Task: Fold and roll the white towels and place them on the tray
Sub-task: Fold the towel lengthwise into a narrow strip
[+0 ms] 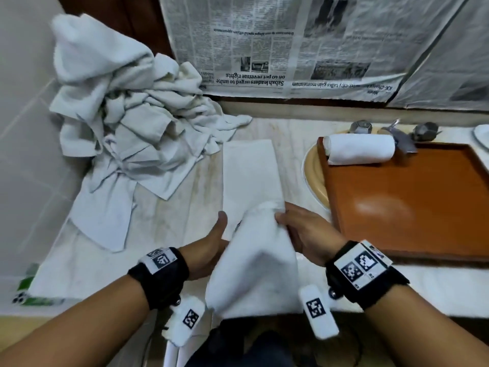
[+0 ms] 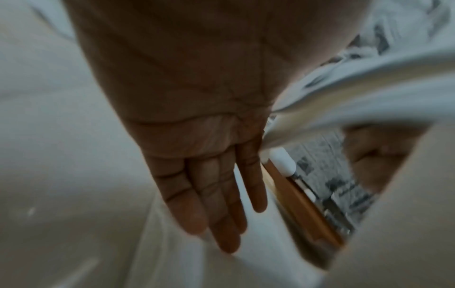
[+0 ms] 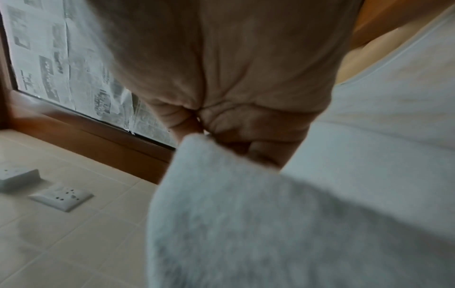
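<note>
Two hands meet at six o'clock in the head view over a pale marble counter [image 1: 185, 192]: the right hand [image 1: 304, 231] pinches the near end of a long, folded white terry towel [image 1: 251, 181] and lifts it up and over, while the left hand [image 1: 211, 245] lies with straight fingers under that raised flap, thumb up. The rest of the strip lies flat on the counter, running toward twelve o'clock. At ten o'clock a loose heap of crumpled white towels [image 1: 127, 109] spills down onto the counter, touching the strip's far corner. At three o'clock a square, orange-brown wooden tray [image 1: 412, 205] sits over a cream basin [image 1: 312, 176], and one rolled white towel [image 1: 360, 149] lies in the tray's far left corner, just before the metal tap [image 1: 397, 133]. Sheets of newspaper [image 1: 277, 43] cover the wall at twelve o'clock. From the left wrist, the left hand [image 2: 204, 155] shows an open palm with fingers [image 2: 219, 204] straight and together, pointing toward six o'clock; the white towel [image 2: 369, 91] crosses at two o'clock, and the tray's edge [image 2: 302, 204] shows blurred at four o'clock. From the right wrist, the right hand [image 3: 234, 93] is curled, its fingertips gripping the towel [image 3: 270, 224] at the centre; the cloth fills the five o'clock part, and a white wall socket [image 3: 61, 196] sits at eight o'clock.
</note>
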Available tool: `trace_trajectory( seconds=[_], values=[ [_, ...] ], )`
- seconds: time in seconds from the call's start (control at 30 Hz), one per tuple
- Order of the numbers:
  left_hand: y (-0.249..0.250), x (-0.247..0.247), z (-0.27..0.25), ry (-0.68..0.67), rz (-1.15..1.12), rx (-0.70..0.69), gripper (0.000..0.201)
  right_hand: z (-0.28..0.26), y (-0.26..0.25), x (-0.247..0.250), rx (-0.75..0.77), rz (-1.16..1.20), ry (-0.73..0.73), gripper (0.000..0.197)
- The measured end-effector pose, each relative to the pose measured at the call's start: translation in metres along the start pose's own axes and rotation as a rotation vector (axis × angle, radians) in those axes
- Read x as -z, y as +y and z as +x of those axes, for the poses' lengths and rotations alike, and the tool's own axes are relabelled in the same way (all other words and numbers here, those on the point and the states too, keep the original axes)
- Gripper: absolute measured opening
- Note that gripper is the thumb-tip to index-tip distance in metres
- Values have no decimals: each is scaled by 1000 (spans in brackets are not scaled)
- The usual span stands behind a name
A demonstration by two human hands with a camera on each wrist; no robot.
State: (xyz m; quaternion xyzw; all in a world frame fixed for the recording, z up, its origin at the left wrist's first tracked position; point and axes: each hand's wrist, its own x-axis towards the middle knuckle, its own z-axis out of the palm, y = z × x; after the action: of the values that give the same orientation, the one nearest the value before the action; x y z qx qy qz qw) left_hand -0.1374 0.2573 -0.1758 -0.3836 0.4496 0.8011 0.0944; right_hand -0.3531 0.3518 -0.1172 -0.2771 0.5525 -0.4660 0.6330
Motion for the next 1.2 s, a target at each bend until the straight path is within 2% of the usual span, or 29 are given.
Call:
trace_trajectory(
  seconds=[0.1, 0.13, 0.17, 0.27, 0.3, 0.37, 0.43, 0.47, 0.53, 0.6, 0.63, 0.67, 0.7, 0.83, 0.9, 0.97, 1.03, 1.1, 1.17, 1.2],
  values=[
    [5, -13, -16, -44, -318, -211, 79, 6, 1, 8, 5, -43, 54, 33],
    [6, -11, -15, -43, -378, -269, 80, 7, 0, 10, -8, -63, 69, 34],
    [10, -11, -16, -31, -383, -320, 79, 8, -1, 13, -23, -90, 80, 34],
    [35, -12, -19, 78, -214, -486, 46, 10, -13, 20, -71, -203, 66, 32],
    [48, -12, -21, 134, -177, -553, 41, 13, -21, 23, -46, -208, 61, 30],
    [82, -11, -22, 285, -188, -691, 43, 27, -46, 27, 91, -98, 93, 26],
    [114, 3, -8, 473, -272, -747, 66, 56, -72, 32, 227, -56, 247, 20],
    [127, 14, 3, 550, -308, -712, 79, 74, -79, 38, 233, -126, 338, 24],
    [132, 32, 32, 612, -312, -540, 93, 111, -70, 54, 95, -419, 429, 43],
    [112, 44, 56, 639, -262, -320, 112, 130, -39, 68, -111, -773, 398, 65],
    [96, 45, 65, 647, -195, -222, 118, 131, -22, 68, -179, -897, 344, 68],
    [81, 44, 71, 663, -92, -162, 117, 129, -6, 69, -198, -961, 310, 65],
    [68, 41, 74, 683, 37, -139, 108, 127, 7, 69, -184, -962, 310, 60],
    [39, 38, 78, 724, 401, -169, 58, 115, 33, 69, -131, -875, 383, 50],
    [35, 38, 72, 648, 586, -90, 43, 107, 37, 70, -214, -945, 271, 48],
    [29, 39, 66, 478, 591, 26, 47, 96, 38, 70, -382, -1040, 118, 45],
    [23, 38, 60, 420, 491, 72, 54, 86, 36, 66, -483, -980, 64, 43],
    [23, 39, 59, 520, 399, 29, 55, 84, 36, 63, -352, -907, 163, 42],
    [27, 35, 60, 609, 404, -56, 52, 84, 31, 57, -165, -908, 292, 30],
    [31, 31, 59, 619, 397, -97, 48, 85, 26, 54, -126, -917, 310, 24]
  ],
)
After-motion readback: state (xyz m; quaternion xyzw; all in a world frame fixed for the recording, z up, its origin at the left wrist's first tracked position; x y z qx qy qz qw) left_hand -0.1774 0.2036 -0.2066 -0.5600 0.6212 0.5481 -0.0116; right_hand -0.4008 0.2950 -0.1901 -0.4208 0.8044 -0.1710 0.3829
